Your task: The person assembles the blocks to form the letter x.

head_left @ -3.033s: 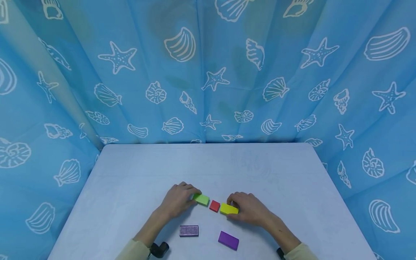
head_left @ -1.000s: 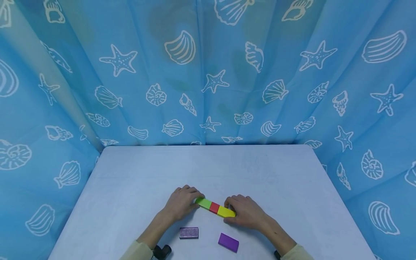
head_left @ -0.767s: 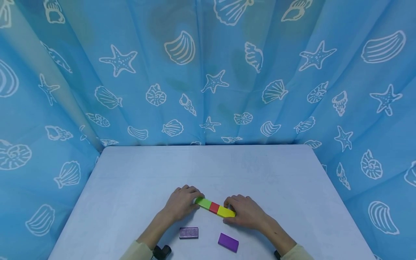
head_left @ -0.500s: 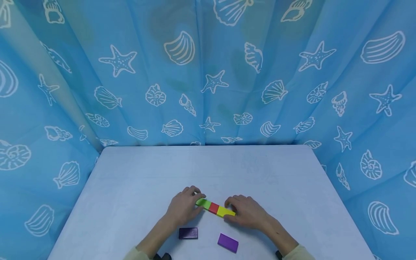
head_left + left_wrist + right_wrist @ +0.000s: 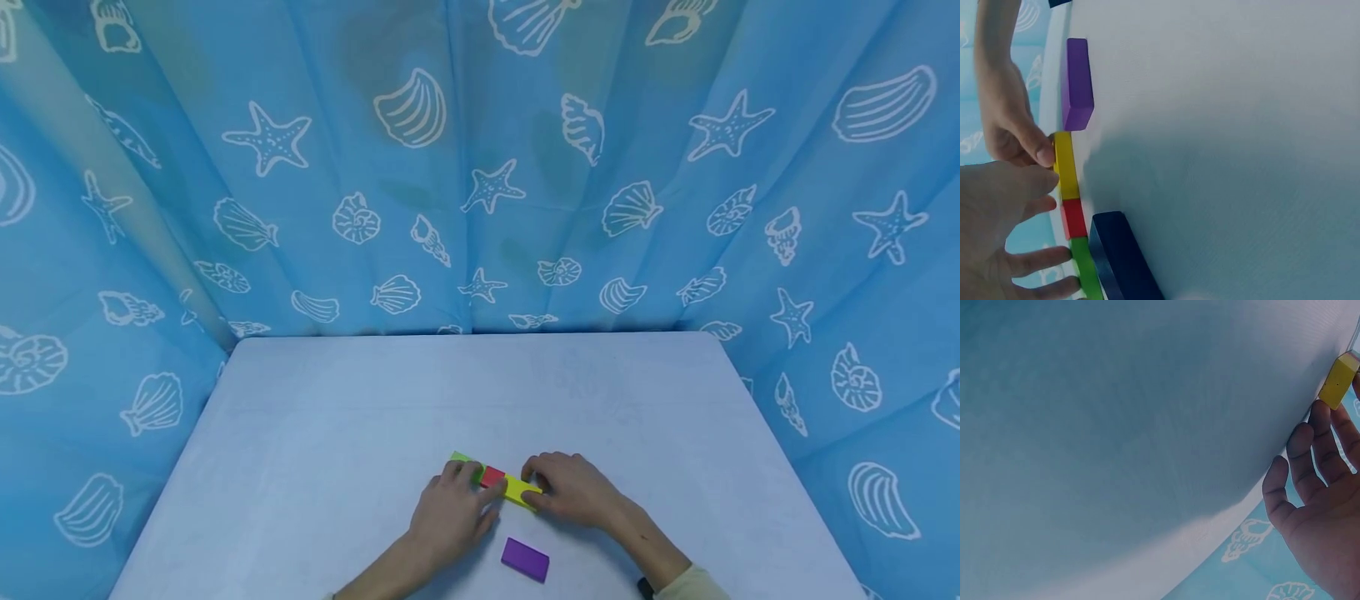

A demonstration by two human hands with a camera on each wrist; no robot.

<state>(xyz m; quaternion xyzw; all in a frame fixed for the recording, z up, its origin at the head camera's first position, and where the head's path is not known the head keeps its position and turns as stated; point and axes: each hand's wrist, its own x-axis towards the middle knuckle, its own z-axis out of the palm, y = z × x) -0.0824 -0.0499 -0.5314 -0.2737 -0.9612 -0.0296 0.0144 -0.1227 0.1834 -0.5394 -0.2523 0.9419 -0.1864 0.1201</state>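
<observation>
A green block [image 5: 459, 456], a red block [image 5: 492, 476] and a yellow block [image 5: 515, 490] lie end to end in a slanting row on the table. My left hand [image 5: 450, 512] reaches over the row from the near side, its fingers spread, fingertips at the green block and near the red-yellow seam. At the row's right end, my right hand [image 5: 577, 492] pinches the yellow block between thumb and fingers. The left wrist view has a dark block [image 5: 1119, 256] beside the green one; in the head view the left hand and forearm hide it.
A purple block [image 5: 525, 559] lies on the near side of the row, between the two forearms. The white table [image 5: 337, 392] ends at a blue curtain [image 5: 480, 242] printed with shells and starfish, which also hangs along both sides.
The green, red and yellow blocks, apart at first, came together. My left hand then let go of the green block and moved right and nearer, covering the dark block. My right hand stayed on the yellow block.
</observation>
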